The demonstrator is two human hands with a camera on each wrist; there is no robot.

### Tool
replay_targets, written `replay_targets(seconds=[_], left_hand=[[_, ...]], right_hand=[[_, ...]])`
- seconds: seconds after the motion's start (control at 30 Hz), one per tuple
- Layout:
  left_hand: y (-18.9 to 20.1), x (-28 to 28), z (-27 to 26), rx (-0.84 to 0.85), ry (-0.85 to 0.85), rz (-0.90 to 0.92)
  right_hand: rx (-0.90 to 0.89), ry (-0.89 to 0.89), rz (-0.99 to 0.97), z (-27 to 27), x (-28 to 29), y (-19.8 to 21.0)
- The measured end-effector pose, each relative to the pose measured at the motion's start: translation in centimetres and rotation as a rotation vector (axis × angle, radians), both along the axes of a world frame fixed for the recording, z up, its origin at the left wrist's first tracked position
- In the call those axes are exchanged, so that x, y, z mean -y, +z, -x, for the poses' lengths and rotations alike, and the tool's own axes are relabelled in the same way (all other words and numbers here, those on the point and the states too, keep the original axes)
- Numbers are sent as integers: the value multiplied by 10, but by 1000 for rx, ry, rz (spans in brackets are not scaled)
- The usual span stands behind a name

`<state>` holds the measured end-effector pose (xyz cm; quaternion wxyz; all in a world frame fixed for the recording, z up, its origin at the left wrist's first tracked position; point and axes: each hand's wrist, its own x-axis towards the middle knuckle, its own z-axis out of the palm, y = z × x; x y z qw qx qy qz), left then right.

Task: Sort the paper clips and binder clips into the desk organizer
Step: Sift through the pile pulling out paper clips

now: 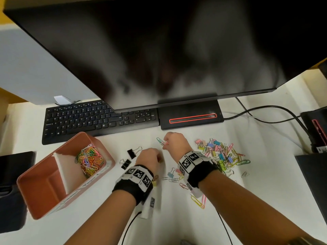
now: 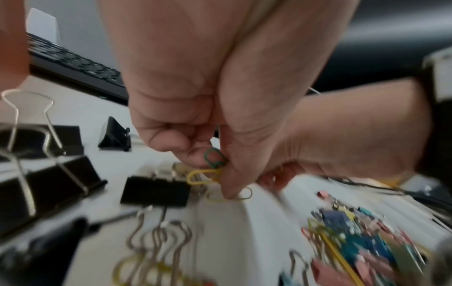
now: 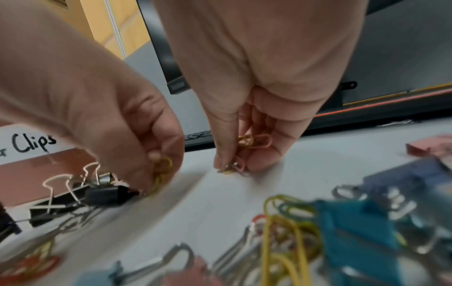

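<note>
A terracotta desk organizer (image 1: 44, 200) stands at the left; its far compartment holds several coloured paper clips (image 1: 90, 160). My left hand (image 1: 159, 159) hovers just right of two black binder clips (image 1: 131, 153) and pinches yellow and green paper clips (image 2: 208, 174) between thumb and fingers (image 2: 229, 185). My right hand (image 1: 165, 143) is a little farther back, fingertips down on the table, gripping pink and yellow paper clips (image 3: 254, 142). A mixed pile of coloured paper clips and small binder clips (image 1: 221, 154) lies right of the right wrist.
A black keyboard (image 1: 99, 119) and the monitor's base (image 1: 191, 117) lie behind the hands, under a large dark monitor (image 1: 159, 50). Cables (image 1: 265, 110) run at the back right. Dark objects sit at the left edge (image 1: 16, 163) and the right edge (image 1: 313, 174).
</note>
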<state>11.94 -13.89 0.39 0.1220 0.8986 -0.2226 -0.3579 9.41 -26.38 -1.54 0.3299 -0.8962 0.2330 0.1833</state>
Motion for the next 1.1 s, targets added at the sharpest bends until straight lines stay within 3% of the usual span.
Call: replay_targets(seconds=[0.27,0.4,0.57,0.67,0.87,0.97,1.1], left_hand=[[11,-1,-49,161,34,71],[2,12,-55,204,-109,66],[-13,24,-54,264,-410,-53],[-14,30,-56,299,-458,-109],[-14,24,-52,255,-350,-116],[6,11,-43,246,-117,138],[62,-35,-42,374,133,370]], right_hand=[[-82,122,95,-3,5,-6],[-78,145,104,7,9,-4],[-75,138,109,17,8,-1],[-105,166,108,19,8,-3],[-138,263,148,24,5,-4],[-105,282,144,26,8,0],[-6,283,110,21,-5,30]])
